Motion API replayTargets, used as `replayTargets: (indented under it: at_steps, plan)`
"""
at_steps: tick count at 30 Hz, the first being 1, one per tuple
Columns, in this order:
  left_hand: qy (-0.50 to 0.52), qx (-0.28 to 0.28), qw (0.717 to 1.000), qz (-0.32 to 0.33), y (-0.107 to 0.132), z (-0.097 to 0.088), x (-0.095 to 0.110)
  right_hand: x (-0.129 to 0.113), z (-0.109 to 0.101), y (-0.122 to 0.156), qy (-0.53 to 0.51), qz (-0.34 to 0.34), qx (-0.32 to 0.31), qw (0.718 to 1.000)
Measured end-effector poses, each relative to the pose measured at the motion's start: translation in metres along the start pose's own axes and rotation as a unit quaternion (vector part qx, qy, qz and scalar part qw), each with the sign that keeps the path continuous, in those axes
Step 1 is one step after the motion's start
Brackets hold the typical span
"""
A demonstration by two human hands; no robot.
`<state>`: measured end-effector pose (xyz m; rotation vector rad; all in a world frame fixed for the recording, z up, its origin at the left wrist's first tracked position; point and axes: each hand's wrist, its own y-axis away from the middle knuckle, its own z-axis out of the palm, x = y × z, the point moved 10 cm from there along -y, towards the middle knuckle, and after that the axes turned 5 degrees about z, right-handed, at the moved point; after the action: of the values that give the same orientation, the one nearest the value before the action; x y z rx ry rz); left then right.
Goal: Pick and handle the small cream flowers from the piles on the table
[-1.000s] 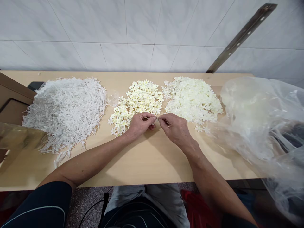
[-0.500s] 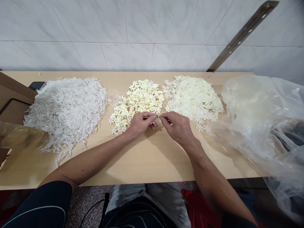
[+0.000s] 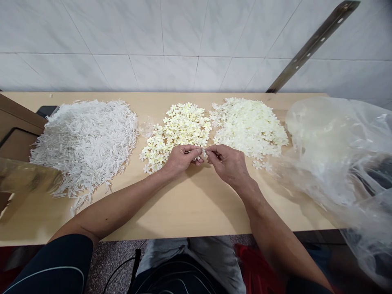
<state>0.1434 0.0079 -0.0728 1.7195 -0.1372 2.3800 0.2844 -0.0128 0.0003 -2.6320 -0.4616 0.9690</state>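
Note:
My left hand [image 3: 184, 157] and my right hand [image 3: 225, 160] meet fingertip to fingertip over the table, both closed in a pinch. Between them is a small white flower piece [image 3: 204, 151], mostly covered by the fingers. Just beyond my left hand lies a heap of artificial flowers with yellow centres [image 3: 186, 126]. A paler heap of white flower petals [image 3: 249, 126] spreads beyond my right hand. Farther left is a big pile of thin white stamen-like sprigs [image 3: 92, 134].
A large clear plastic bag [image 3: 330, 151] covers the table's right end. A small clear plastic piece [image 3: 146, 127] lies between the piles. At the left stand a brown box [image 3: 21, 122] with a tape-like flap [image 3: 30, 175] and a dark phone-like object [image 3: 47, 110]. A metal bracket [image 3: 312, 45] leans against the tiled wall.
Both hands stay in nearly the same spot. The fingertips have shifted slightly, and a little more white shows between them.

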Motion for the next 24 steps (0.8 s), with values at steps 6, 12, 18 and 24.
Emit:
replayTargets:
  at_steps: [6, 12, 18, 24]
  plan:
    - [-0.006, 0.002, 1.0, 0.008, 0.001, 0.002, 0.004, -0.006, 0.001, 0.001, 0.013, -0.022, 0.005, 1.0]
    - [-0.039, 0.007, 0.999, 0.015, 0.001, -0.001, 0.003, -0.013, 0.003, 0.003, 0.037, -0.034, 0.004, 0.999]
    - [-0.015, 0.006, 1.0, -0.009, 0.001, 0.0, 0.001, -0.009, 0.001, 0.002, 0.031, -0.004, 0.01, 0.999]
    - [0.031, -0.006, 0.999, -0.016, 0.0, 0.003, 0.0, 0.007, 0.005, 0.001, -0.033, 0.081, -0.011, 0.996]
